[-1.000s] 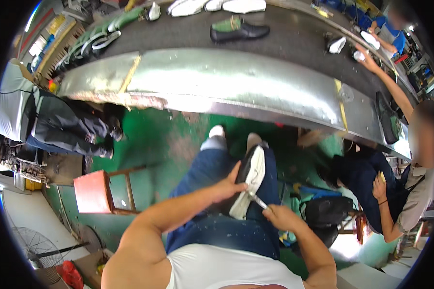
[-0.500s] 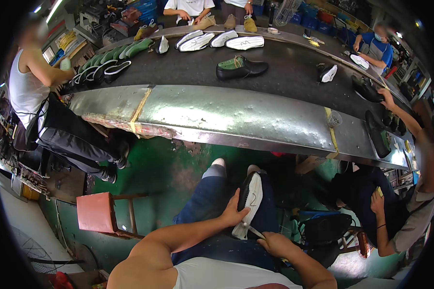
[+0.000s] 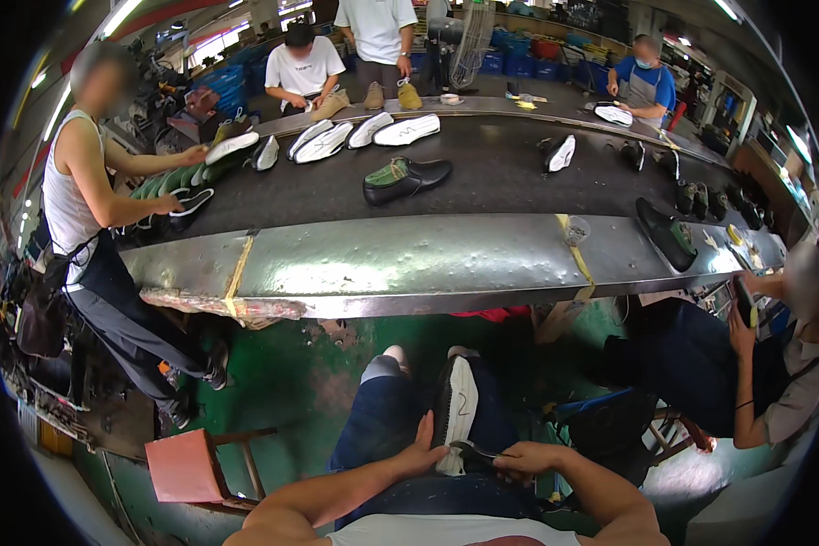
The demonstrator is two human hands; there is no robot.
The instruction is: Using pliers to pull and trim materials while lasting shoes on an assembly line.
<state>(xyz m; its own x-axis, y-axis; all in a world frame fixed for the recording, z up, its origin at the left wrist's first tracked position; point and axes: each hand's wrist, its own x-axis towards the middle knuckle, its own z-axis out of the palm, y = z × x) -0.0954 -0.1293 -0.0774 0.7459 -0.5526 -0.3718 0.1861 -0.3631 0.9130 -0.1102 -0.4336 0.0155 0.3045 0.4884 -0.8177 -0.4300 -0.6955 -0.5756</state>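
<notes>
A shoe lies sole-up along my lap, with a white sole face that bears a dark squiggle and a black upper at its side. My left hand grips it from the left near its close end, thumb by the sole's edge. From the right, my right hand is closed around a slim dark tool with a curved end. That end touches or hovers just over the pale near end of the sole. What kind of tool it is cannot be made out.
Beyond my knees runs a dark conveyor belt with a metal ledge. A black-and-green shoe and several white-soled shoes sit on it. Co-workers stand or sit left, right and across. A red-topped stool is at my left.
My view has tilted up. The tool's end has shifted slightly on the sole. The person at left now reaches over the belt with shoes; the one at right has brought a shoe off the belt.
</notes>
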